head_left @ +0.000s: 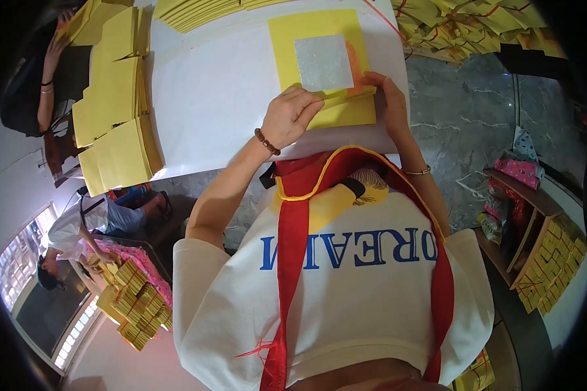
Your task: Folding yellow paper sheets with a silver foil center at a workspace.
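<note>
A yellow joss paper sheet (282,49) with a silver foil square (323,62) and an orange patch lies on the white table, its near edge turned up into a narrow fold. My left hand (292,116) is closed on the left end of that fold, thumb and fingers pinched together. At the fold's right end, the fingers of my right hand (391,107) curl round the sheet's edge. More yellow paper (342,117) shows below the fold, under the sheet.
Stacks of yellow paper (120,156) line the table's (202,98) left side, and another pile (202,13) is at its far edge. Yellow bundles (476,26) fill the far right. A co-worker's arm (47,98) reaches in at far left; another person (78,225) sits lower left beside bundles.
</note>
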A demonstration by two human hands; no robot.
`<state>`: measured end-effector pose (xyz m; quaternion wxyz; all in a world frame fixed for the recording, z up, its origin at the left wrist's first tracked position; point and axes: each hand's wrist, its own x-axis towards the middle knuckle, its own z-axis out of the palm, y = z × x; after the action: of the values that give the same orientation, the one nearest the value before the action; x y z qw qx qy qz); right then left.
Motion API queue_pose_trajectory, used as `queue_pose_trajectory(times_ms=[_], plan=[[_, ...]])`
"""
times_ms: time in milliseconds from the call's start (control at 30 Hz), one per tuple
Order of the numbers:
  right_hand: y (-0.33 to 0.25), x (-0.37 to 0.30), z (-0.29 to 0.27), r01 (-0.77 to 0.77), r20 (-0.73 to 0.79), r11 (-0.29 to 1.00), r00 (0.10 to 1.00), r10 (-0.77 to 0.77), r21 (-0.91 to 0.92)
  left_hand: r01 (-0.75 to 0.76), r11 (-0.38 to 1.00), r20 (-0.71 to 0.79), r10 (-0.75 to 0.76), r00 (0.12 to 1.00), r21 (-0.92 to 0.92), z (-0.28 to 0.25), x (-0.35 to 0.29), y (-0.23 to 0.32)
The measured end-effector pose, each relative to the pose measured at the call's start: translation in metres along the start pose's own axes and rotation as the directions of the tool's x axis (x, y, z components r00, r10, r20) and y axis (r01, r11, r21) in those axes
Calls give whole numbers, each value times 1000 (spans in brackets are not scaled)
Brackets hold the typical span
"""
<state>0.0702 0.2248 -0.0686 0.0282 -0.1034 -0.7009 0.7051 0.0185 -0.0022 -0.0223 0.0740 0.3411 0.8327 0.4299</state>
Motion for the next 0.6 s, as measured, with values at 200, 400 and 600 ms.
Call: queue_pose_trajectory(times_ms=[200, 400, 600], plan=[[1, -1, 3, -18, -13, 998, 1000, 19, 59, 17, 1000, 19, -17, 1000, -25, -1, -1, -1], [8, 2, 2, -50, -39, 983, 998, 58, 177, 41, 999, 51, -39, 998, -22, -2, 2, 1], [-4, -1, 0, -39, 32, 981, 999, 34, 188, 125, 989, 51, -121, 991, -81, -2, 1, -2]])
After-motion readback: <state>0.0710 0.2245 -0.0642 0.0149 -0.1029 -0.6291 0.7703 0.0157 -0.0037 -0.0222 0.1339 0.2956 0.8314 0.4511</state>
